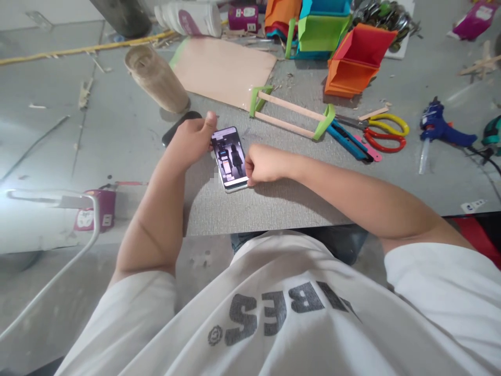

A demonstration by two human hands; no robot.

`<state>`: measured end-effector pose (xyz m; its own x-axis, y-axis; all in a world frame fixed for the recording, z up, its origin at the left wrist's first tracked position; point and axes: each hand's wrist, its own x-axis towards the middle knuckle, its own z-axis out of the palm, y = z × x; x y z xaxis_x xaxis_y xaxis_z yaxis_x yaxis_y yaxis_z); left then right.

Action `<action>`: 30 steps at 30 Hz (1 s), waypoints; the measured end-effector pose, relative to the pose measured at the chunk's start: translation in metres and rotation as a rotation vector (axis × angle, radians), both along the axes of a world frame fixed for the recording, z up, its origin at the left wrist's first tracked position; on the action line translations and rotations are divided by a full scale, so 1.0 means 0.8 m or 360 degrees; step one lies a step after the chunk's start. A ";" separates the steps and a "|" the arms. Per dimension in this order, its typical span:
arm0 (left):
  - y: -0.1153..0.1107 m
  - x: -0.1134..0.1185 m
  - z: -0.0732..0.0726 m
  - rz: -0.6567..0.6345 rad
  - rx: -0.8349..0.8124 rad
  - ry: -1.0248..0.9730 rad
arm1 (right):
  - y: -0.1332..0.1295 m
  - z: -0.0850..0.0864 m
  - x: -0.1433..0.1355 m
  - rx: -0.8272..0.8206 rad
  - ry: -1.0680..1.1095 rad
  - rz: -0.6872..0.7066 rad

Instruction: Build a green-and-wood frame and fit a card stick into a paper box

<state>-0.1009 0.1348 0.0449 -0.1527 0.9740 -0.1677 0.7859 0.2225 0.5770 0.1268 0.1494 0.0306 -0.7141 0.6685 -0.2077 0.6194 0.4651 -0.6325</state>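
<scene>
A phone (pixel 230 157) with a lit screen showing a dark figure is tilted slightly on the grey table, near its front edge. My left hand (pixel 198 137) grips its upper left side, thumb raised at the corner. At the phone's lower right edge, my right hand (pixel 263 164) has its fingers curled against the side. Behind my left hand lies a dark object (pixel 183 127), partly covered by it. A frame of wooden sticks with green ends (pixel 291 111) lies just beyond my right hand.
A tan bottle (pixel 156 78) and a beige sheet (pixel 225 70) are farther back. To the right are a blue cutter (pixel 348 140), scissors (pixel 385 133) and a blue glue gun (pixel 446 125). Orange paper boxes (pixel 352 68) stand at the back, and a purple carton (pixel 99 209) sits left.
</scene>
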 end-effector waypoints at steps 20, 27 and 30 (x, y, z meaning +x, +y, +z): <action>-0.002 -0.032 0.013 -0.0541 -0.0147 0.0196 | -0.062 -0.033 0.038 0.0243 0.0118 -0.0158; -0.005 -0.027 0.006 -0.0431 -0.0119 0.0312 | -0.067 -0.025 0.035 0.0190 0.0032 -0.0200; -0.007 -0.021 0.002 -0.0371 -0.0102 0.0292 | -0.067 -0.026 0.034 0.0198 0.0039 -0.0206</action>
<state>-0.1176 0.1294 0.0467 0.0403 0.9746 -0.2204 0.9097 0.0554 0.4114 0.1539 0.0959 0.0095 -0.6244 0.7746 -0.1010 0.6641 0.4584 -0.5906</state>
